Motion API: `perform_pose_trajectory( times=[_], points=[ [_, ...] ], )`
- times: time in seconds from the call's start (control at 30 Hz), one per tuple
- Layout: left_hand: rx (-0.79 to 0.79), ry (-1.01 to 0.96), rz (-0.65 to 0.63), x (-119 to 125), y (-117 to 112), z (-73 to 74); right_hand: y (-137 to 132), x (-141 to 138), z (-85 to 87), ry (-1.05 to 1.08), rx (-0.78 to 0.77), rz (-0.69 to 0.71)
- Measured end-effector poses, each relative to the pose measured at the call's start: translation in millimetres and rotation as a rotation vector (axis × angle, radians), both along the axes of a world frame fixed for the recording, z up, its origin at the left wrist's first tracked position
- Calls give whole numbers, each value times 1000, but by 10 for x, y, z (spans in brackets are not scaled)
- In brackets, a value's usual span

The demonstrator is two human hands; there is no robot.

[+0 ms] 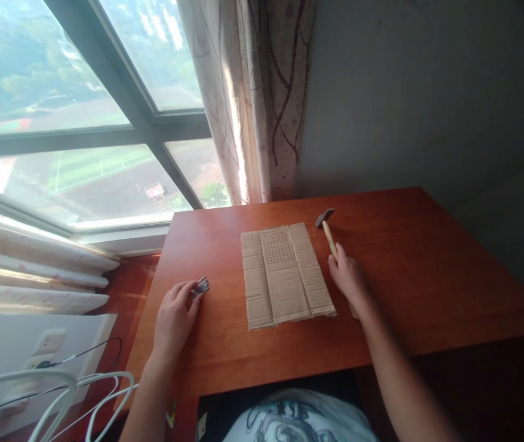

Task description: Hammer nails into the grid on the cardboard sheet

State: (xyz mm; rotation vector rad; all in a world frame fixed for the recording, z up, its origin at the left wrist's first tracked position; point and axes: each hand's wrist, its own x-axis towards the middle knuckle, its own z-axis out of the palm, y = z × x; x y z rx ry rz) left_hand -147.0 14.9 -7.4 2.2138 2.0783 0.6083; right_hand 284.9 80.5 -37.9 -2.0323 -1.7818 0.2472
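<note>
The left hand [175, 318] pinches a bundle of nails [200, 286] at its 1 o'clock on the tabletop [404, 258]; the right hand [347, 276] closes on the hammer [327, 228] handle, head at 11 o'clock; a firmer, lower grip would likely serve; cardboard [285, 276] lies between.

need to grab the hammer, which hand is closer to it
Right. The right hand rests on the wooden handle of the hammer, right of the cardboard. The left hand is across the cardboard, fingers at a bundle of nails.
</note>
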Motion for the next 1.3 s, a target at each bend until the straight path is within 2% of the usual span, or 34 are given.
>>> perform_pose_trajectory(
  times=[0.4,0.67,0.83,0.97,1.1,1.2,1.3],
  points=[
    [19,-106,-50,85,78,-12,-1,-2,13,-23,-10,10],
    [-11,-143,-137,248,226,-45,-5,-16,37,3,-36,-4],
    [-32,-131,-193,259,275,-36,-5,-13,44,0,-51,-13],
    [15,-73,-134,345,287,-5,-5,-12,44,12,-65,-5],
    [70,13,-67,594,381,14,-4,-16,48,13,-70,-9],
    [68,94,-20,751,472,-11,-1,-23,58,9,-71,-14],
    [66,141,10,791,515,-56,3,-28,65,17,-69,-13]
  ],
)
